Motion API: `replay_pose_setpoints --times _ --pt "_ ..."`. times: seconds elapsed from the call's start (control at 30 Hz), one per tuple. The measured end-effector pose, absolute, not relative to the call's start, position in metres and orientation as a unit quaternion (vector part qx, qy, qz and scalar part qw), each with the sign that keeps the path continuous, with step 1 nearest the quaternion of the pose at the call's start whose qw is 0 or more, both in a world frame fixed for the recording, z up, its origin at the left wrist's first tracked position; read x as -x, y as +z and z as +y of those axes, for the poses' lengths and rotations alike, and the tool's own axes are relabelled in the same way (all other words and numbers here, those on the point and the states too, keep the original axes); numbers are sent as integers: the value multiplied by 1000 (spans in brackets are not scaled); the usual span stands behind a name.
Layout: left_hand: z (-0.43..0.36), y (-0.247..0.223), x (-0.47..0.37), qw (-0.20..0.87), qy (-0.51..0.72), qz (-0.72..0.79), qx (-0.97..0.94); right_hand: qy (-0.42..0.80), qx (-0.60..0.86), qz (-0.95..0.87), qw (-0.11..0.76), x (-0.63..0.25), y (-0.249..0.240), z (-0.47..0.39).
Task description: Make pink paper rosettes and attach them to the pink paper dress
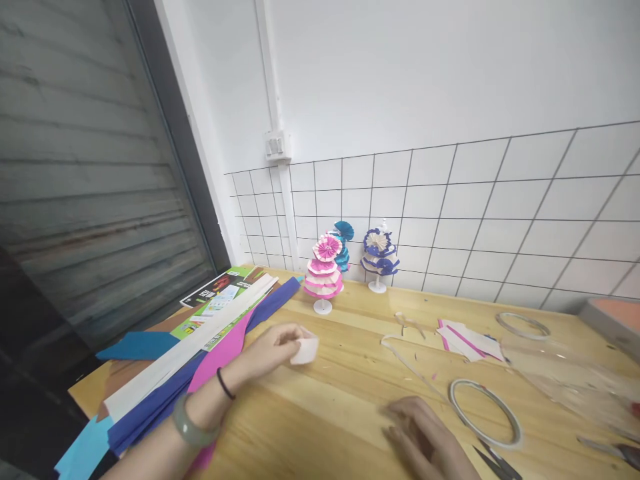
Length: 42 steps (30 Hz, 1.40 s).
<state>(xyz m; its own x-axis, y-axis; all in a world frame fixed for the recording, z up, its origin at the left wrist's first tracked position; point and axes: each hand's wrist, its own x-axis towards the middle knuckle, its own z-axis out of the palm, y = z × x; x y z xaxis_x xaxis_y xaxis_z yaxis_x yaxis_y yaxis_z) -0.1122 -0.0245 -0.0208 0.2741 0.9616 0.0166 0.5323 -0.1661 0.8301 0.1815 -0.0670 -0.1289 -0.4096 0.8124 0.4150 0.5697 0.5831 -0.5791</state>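
Over the middle of the wooden table, my left hand (277, 348) pinches a small white piece of paper (305, 349) between thumb and fingers. My right hand (420, 430) is low at the right of centre, slightly blurred, its fingers curved and apart with nothing visible in them. Behind the hands stand a pink and white tiered paper figure (323, 277), a teal one (344, 233) partly hidden behind it, and a blue and white one (379, 257). To the right of my right hand lie a roll of tape (485, 412) and scissors (495, 463).
Folded sheets of white (190, 347), blue (280, 303), pink (220, 357) and teal paper (143, 345) cover the table's left side. White and pink scraps (470, 340), another ring (523, 325) and clear plastic (575, 380) lie at right. A white wall grid (435, 200) rises behind.
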Motion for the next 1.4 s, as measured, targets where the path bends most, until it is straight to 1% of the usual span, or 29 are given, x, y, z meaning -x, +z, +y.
replay_pose_setpoints --times 0.13,0.2,0.27,0.33,0.4,0.47,0.63,0.77,0.97,1.07,1.17,1.4 --pt "-46 -18 69 598 327 432 -591 137 421 -806 392 -182 -117 -66" --pt "-49 -18 52 683 346 374 -523 152 416 -804 396 -179 -101 -68" --pt "-48 -18 39 737 349 315 -486 214 411 -799 383 -176 -83 -71" --pt "-42 -19 33 766 346 273 -469 310 418 -774 363 -172 -68 -74" --pt "-31 -22 31 781 353 255 -447 399 430 -726 360 -170 -63 -75" --pt "-19 -30 31 791 374 262 -408 468 439 -673 367 -171 -68 -74" --pt "-5 -64 23 797 431 281 -316 571 461 -569 371 -172 -100 -66" --pt "-16 -89 8 791 399 288 -364 641 481 -481 356 -165 -112 -64" --pt "-26 -109 -2 779 348 319 -411 720 468 -384 341 -154 -111 -70" --pt "-25 -113 -2 783 361 313 -398 743 457 -365 324 -154 -113 -73" --pt "-21 -112 -1 771 391 341 -369 745 453 -378 312 -155 -116 -76" --pt "-11 -111 5 744 445 399 -300 706 457 -459 286 -162 -120 -67"
